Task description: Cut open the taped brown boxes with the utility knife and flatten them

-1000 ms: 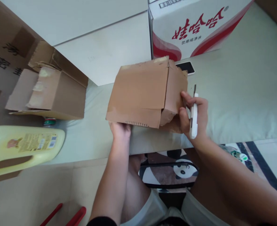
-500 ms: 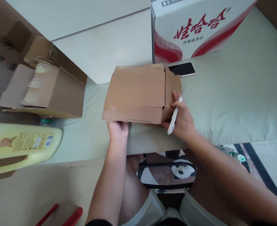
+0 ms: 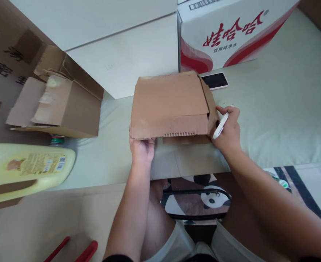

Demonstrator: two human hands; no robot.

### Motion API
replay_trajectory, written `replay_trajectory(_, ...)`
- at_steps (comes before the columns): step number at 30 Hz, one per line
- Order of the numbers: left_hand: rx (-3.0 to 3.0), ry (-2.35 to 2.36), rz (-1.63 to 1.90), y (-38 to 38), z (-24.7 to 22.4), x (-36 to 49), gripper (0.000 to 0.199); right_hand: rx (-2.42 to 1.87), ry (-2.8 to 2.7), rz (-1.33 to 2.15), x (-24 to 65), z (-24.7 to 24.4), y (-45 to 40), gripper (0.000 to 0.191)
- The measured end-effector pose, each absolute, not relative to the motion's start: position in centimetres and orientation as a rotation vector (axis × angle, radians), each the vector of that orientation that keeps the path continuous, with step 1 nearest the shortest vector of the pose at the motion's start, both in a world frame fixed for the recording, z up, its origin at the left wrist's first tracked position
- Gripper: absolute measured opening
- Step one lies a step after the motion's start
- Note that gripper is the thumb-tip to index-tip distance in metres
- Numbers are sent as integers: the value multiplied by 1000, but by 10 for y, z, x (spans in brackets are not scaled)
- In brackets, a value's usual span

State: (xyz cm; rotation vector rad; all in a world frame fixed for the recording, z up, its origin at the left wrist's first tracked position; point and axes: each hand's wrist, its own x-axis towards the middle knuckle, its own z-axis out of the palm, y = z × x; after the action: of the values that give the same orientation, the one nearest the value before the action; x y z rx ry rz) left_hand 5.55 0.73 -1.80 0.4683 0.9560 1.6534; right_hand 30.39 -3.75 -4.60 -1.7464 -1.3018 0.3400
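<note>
A brown cardboard box (image 3: 171, 102) is tilted above the pale green cushioned surface, with flaps loose along its right end and near edge. Beneath its near left corner, my left hand (image 3: 142, 148) grips the cardboard, the fingers partly hidden under it. My right hand (image 3: 230, 131) is closed around a white utility knife (image 3: 220, 125) at the box's right end. The thumb and fingertips of that hand are also at the right flap (image 3: 211, 105). The knife's blade is not visible from here.
Behind the box lies a phone (image 3: 217, 80), close to a white and red water carton (image 3: 231, 43). A white box (image 3: 138, 58) stands at the back. To the left are an opened cardboard box (image 3: 81, 109), a bottle cap (image 3: 57, 140) and a yellow jug (image 3: 40, 163).
The cardboard box has shifted a little to the right and its right flap has swung outward. My right hand has moved right with the knife. My left hand still supports the corner.
</note>
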Motion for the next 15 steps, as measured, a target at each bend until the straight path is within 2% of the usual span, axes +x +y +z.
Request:
replay_trajectory(6, 468, 961, 1647, 5, -21, 58, 22, -1715, -1245, 398, 302, -40, -41, 55)
replay_trajectory(11, 420, 999, 1654, 12, -23, 53, 12, -1502, -1276, 540, 304, -44, -41, 63)
replay_trajectory(15, 319, 973, 1625, 21, -22, 35, 21, -1276, -1442, 717, 304, -48, -44, 59)
